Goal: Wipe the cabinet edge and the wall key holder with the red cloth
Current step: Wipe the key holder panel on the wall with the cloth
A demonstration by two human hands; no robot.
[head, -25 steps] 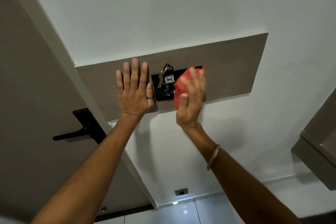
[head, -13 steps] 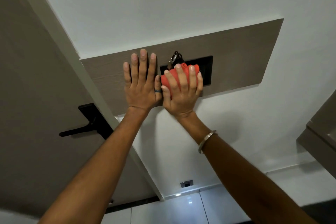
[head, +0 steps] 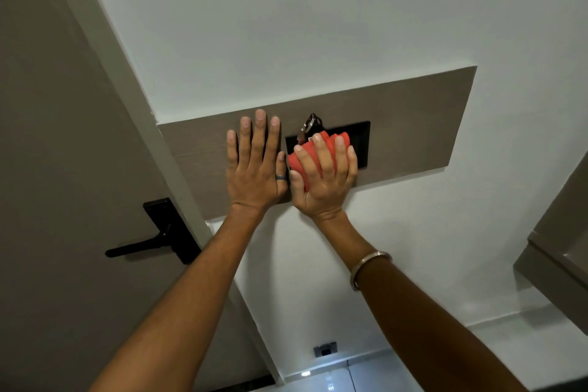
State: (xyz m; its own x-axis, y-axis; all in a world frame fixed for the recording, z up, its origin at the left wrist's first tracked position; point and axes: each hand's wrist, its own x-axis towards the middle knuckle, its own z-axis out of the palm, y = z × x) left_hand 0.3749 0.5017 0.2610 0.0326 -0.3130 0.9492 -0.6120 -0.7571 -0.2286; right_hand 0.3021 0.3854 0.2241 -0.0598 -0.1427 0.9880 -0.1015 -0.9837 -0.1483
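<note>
The wall key holder is a black rectangular plate (head: 359, 138) set in a brown wood-grain panel (head: 416, 124) on the white wall. My right hand (head: 327, 178) presses the bunched red cloth (head: 305, 153) flat against the plate's left and middle part. A key ring (head: 311, 123) sticks out above the cloth; the keys below it are covered. My left hand (head: 256, 165) lies flat on the panel just left of the plate, fingers spread, with a ring on one finger. The corner of a grey-brown cabinet (head: 547, 251) shows at the right edge.
A brown door (head: 57, 169) with a black lever handle (head: 152, 239) stands to the left, its frame running diagonally beside the panel. A small wall socket (head: 325, 349) sits low near the shiny tiled floor (head: 334, 382).
My right hand has swept the cloth from the plate's right side leftward over the keys, then eased slightly right. My left hand has stayed flat on the panel.
</note>
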